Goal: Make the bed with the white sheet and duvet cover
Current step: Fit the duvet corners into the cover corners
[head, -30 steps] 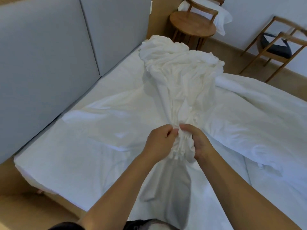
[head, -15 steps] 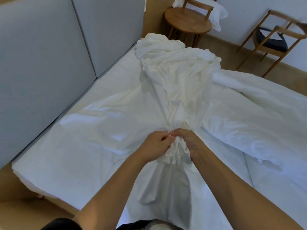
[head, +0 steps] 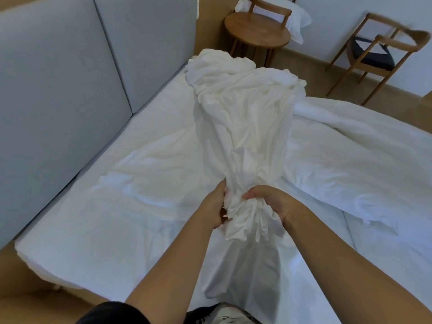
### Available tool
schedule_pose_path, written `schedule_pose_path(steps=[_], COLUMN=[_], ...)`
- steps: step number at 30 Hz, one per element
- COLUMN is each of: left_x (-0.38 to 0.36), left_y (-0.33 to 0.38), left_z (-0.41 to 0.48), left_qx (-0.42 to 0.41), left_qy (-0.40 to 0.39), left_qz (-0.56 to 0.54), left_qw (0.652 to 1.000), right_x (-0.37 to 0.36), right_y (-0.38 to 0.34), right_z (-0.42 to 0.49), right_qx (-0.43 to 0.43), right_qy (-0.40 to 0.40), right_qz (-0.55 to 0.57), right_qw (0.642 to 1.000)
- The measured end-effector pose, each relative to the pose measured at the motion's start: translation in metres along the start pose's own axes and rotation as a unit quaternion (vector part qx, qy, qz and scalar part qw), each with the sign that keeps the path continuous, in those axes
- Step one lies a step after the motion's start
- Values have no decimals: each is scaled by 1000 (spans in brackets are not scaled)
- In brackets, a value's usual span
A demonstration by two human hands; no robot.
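White: one duvet cover [head: 243, 127], gripped by left hand [head: 214, 208] and right hand [head: 271, 203].

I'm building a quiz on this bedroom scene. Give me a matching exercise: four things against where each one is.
1 bunched white cloth
2 round wooden table
3 chair with dark cushion
4 grey padded panels

A along the left edge of the bed
B beyond the bed's far end
C gripped by left hand and right hand
D at the far right

Pairs: 1-C, 2-B, 3-D, 4-A
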State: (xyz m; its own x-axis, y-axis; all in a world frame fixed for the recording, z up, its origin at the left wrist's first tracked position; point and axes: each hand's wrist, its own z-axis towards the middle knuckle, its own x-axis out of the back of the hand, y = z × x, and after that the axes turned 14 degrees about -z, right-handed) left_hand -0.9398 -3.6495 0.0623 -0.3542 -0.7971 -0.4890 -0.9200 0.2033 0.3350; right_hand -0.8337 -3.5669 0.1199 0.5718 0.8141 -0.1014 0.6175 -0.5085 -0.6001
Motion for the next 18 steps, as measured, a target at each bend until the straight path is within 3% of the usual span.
schedule_pose_path(steps=[2,4,6,8,11,12,14,16,18], left_x=[5,6,13,22,23,17,5,1,1], left_y=[-1,-7,-9,-2,7,6,-1,-1,6], left_z=[-2,-3,-3,-6,-19,-25,-35,-44,-50], left_qx=[-48,-139,-265,-359,-402,-395,-370,-359,-361], left_qy=[3,29,95,166,168,145,90,71,81], left_qz=[75,192,301,320,164,152,245,454,623], left_qw=[996,971,911,861,885,894,891,812,690], right_x=[-1,-5,-7,-5,-7,-10,-18,-24,-24], right_y=[2,1,0,0,-2,-3,-5,-4,-1], right_z=[1,3,5,5,7,8,9,10,10], right_qx=[3,-5,-17,-26,-15,3,58,103,122], right_qy=[-8,-16,-3,8,21,26,64,89,102], right_qz=[-2,-17,-42,-80,-87,-88,-105,-90,-55], right_qw=[1000,1000,999,996,996,996,991,987,986])
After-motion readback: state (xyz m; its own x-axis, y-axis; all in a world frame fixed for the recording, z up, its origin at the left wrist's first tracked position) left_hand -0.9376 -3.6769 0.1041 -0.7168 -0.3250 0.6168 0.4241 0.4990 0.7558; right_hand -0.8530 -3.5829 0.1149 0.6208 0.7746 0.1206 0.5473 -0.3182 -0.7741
